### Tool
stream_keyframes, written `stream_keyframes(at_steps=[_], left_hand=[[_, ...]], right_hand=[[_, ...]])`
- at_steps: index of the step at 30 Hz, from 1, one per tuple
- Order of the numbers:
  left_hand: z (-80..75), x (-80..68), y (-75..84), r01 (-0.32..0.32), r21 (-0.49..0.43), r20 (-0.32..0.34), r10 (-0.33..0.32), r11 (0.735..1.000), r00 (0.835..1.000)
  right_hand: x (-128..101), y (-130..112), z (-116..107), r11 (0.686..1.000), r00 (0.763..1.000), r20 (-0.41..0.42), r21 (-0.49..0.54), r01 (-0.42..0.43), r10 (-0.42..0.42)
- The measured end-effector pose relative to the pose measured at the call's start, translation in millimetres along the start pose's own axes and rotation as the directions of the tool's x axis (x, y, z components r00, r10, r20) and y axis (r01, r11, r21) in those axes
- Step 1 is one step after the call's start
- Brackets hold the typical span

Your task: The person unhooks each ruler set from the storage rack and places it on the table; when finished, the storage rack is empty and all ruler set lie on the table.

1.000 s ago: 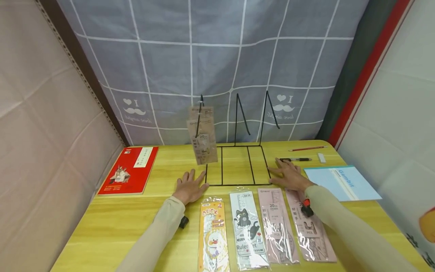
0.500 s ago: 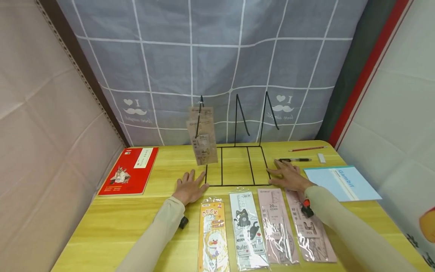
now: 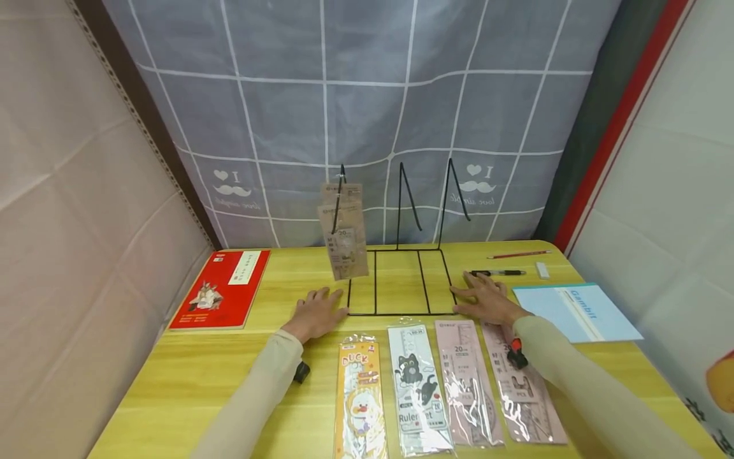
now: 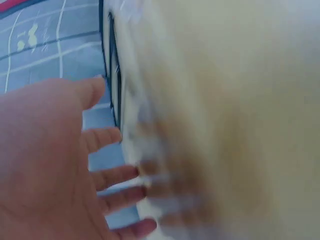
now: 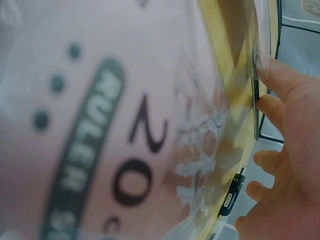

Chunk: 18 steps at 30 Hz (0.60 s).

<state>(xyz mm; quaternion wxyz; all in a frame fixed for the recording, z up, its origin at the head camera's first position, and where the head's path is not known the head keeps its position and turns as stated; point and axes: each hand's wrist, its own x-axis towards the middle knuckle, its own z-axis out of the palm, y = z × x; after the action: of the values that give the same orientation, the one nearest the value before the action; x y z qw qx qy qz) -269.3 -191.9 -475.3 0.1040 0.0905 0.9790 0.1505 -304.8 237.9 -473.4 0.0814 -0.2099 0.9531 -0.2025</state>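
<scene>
A yellow wooden table (image 3: 189, 376) stands before a grey checked curtain. Both hands lie flat on it, fingers spread, holding nothing. The left hand (image 3: 312, 312) and right hand (image 3: 486, 299) flank a black wire rack (image 3: 398, 280), fingertips just touching its base, seemingly to steady it. One ruler pack (image 3: 344, 233) hangs beyond the left fingers; four packs (image 3: 444, 382) lie behind the wrists.

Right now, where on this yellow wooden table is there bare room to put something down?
Bare wood lies between the red notebook and the left hand, and along the near-left edge. The front middle is crowded by four packaged rulers; the black wire rack fills the centre.
</scene>
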Motion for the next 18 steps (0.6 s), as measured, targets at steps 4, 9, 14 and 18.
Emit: stream_keyframes(at_steps=[4,9,14,18], left_hand=[[-15.0,1.2,-11.8,-0.041,-0.074,-0.075,0.036,0.996,0.997],[-41.5,-0.1,-20.8,-0.105,-0.157,-0.287,0.056,0.982,0.956],[-71.2,6.2,-21.9,-0.218,-0.219,-0.495,0.084,0.951,0.865],[-88.0,14.8,-20.8,-0.335,-0.308,-0.573,0.107,0.891,0.812]], right_hand=[[0,-1,0,1.0,1.0,0.003,0.006,-0.001,0.001],[0,-2,0,1.0,1.0,0.01,0.01,-0.007,0.007],[0,-1,0,1.0,1.0,0.014,0.019,-0.008,0.008],[0,0,0,0.999,1.0,0.016,0.031,-0.009,0.008]])
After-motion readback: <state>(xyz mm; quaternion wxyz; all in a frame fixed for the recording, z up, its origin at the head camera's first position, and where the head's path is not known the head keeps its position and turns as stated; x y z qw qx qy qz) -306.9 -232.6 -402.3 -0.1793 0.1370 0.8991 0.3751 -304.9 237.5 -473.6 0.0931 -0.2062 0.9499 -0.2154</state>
